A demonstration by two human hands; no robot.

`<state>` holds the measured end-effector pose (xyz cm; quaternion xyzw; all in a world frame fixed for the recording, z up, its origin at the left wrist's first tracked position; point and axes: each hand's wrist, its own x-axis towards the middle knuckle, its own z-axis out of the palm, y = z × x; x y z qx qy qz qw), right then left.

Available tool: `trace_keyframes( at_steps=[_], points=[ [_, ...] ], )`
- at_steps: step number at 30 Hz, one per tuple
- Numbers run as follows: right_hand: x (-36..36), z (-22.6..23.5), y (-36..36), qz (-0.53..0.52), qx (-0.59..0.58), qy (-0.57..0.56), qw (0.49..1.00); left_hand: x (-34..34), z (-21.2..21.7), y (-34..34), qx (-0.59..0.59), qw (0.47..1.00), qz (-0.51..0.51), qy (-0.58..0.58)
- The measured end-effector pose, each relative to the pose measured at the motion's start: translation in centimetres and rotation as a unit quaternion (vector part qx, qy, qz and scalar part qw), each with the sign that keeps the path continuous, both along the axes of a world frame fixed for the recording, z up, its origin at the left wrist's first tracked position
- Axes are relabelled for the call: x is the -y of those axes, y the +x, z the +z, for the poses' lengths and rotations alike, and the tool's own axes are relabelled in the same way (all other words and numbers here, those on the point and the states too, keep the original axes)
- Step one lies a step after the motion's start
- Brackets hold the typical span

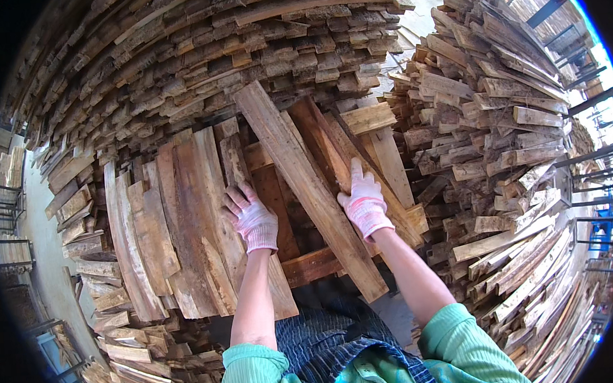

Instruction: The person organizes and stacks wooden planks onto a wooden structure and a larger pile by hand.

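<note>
- Plank (306,184) lies slantwise between the hands, across the rails; far end toward the back stack (196,65), near end past the lower rail (310,267) on the apron (335,335) side.
- Left hand (256,220): gloved, fingers spread, at the right edge of the board row (190,218); pinching nothing I can see. Contact unclear.
- Right hand (364,202): gloved, index extended over the brown board (321,139), thumb near the plank's right edge. Can't tell if it's pinching anything.
- Plank overlaps its neighbours, so I'd free it before squaring it to the row.
- Best grip, I think: one hand per long edge, near mid-length. It's long, so a one-ended hold would likely swing it.
- Lift slightly rather than drag; rough faces probably snag and pull the brown board along.
- Keep fingertips out of the gaps between boards; pinch risk when one drops.
- Watch the near end: it could catch the apron.
</note>
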<state>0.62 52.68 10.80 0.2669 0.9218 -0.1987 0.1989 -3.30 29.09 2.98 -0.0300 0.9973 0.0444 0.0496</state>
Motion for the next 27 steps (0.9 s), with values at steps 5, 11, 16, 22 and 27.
trace_keyframes(
  at_steps=[5, 11, 16, 22, 27],
  points=[
    [1.3, -0.8, 0.6, 0.022, -0.033, 0.051, 0.998, -6.1, 2.2, 1.1, -0.020, 0.763, 0.074, 0.642],
    [1.1, -0.6, 0.9, 0.059, -0.049, 0.041, 0.996, -7.6, 1.4, 3.4, 0.113, 0.747, 0.170, 0.633],
    [3.4, -5.5, 1.1, 0.089, -0.008, 0.230, 0.969, 0.1, 7.9, 4.4, 0.055, 0.695, 0.193, 0.691],
    [4.6, 0.2, -0.8, 0.067, 0.013, 0.093, 0.993, 17.6, 4.7, 2.8, -0.023, 0.785, 0.265, 0.560],
    [-2.3, 6.0, 2.1, -0.112, -0.087, -0.310, 0.940, 21.7, 5.9, 1.9, 0.123, 0.973, 0.195, 0.026]
  ],
)
